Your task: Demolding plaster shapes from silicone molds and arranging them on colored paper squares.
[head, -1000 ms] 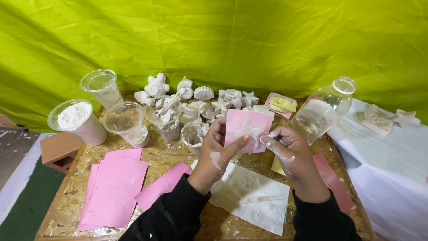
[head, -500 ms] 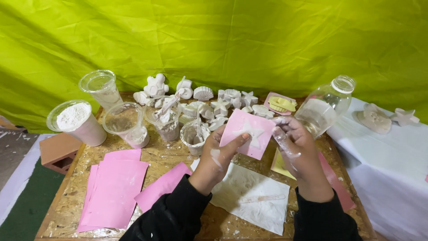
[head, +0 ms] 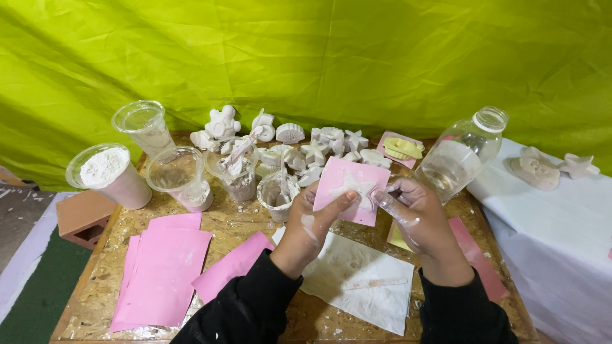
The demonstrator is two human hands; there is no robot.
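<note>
My left hand (head: 312,226) holds a pink square mold (head: 347,188) tilted up above the wooden table (head: 242,226), thumb across its front. A white plaster star (head: 352,189) sits in the mold. My right hand (head: 414,213) pinches the mold's right edge next to the star, fingers smeared with white plaster. A white paper sheet (head: 357,280) with a wooden stick on it lies under both hands.
Several white plaster figures (head: 306,146) line the back of the table. Plastic cups stand at left, one full of white powder (head: 105,172), and a small plaster-smeared cup (head: 277,194) sits near my left hand. A clear bottle (head: 462,153) leans at right. Pink sheets (head: 162,267) lie at front left.
The pink mold has tilted and shifted slightly right and down between my hands. My right fingers have moved onto its right edge by the star.
</note>
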